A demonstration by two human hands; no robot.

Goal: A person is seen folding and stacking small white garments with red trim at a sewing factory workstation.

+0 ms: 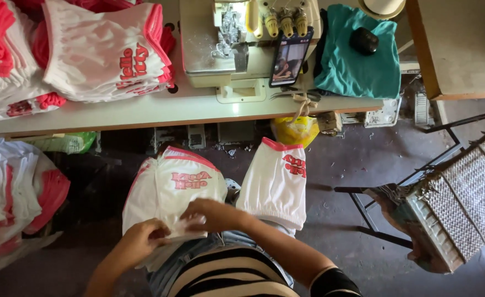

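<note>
A stack of white garment pieces with pink trim [171,190] lies on my left thigh. My left hand [142,239] grips its near edge, fingers curled on the cloth. My right hand [212,214] presses flat on the same stack's near end, touching a small white piece under the fingers. A second white and pink garment piece [275,184] is draped over my right knee, untouched.
A sewing machine [237,38] stands on the long table [143,113], with a phone [289,58] propped against it. Piles of white-pink garments [88,49] lie at left, teal cloth [358,69] at right. More garments [11,198] sit low left; a woven chair [457,203] stands right.
</note>
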